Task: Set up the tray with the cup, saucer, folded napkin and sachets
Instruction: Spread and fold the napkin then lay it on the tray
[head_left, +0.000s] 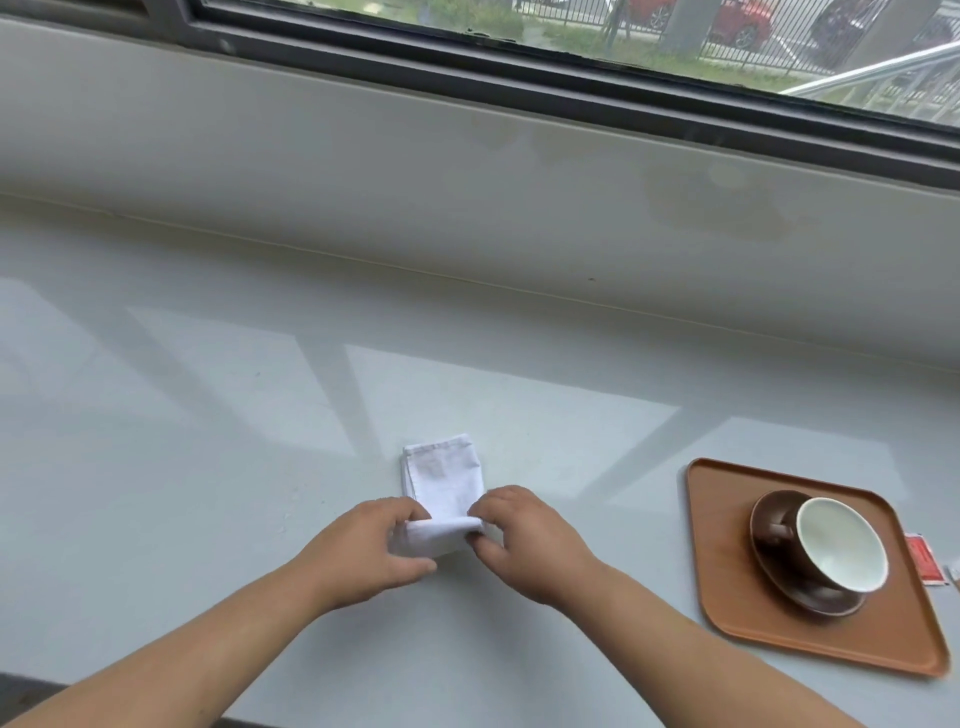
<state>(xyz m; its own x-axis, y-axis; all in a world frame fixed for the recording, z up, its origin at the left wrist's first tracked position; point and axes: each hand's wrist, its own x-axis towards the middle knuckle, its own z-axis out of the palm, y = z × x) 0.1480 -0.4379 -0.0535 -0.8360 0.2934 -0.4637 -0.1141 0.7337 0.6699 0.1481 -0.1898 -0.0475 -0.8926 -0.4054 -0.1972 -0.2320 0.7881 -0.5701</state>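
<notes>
A white cloth napkin (447, 478) lies on the pale grey counter, folded into a narrow strip. Its near end is lifted and curled over. My left hand (363, 551) pinches the left corner of that end and my right hand (524, 540) pinches the right corner. To the right sits an orange-brown tray (727, 499). On it rests a brown saucer (826, 603) with a brown cup (836, 540), white inside and empty. A red sachet (923, 561) lies on the counter just past the tray's right edge.
A white sachet corner (953, 571) shows at the right frame edge. The counter (208, 415) runs to a low wall under a window at the back. Its front edge lies close to my forearms.
</notes>
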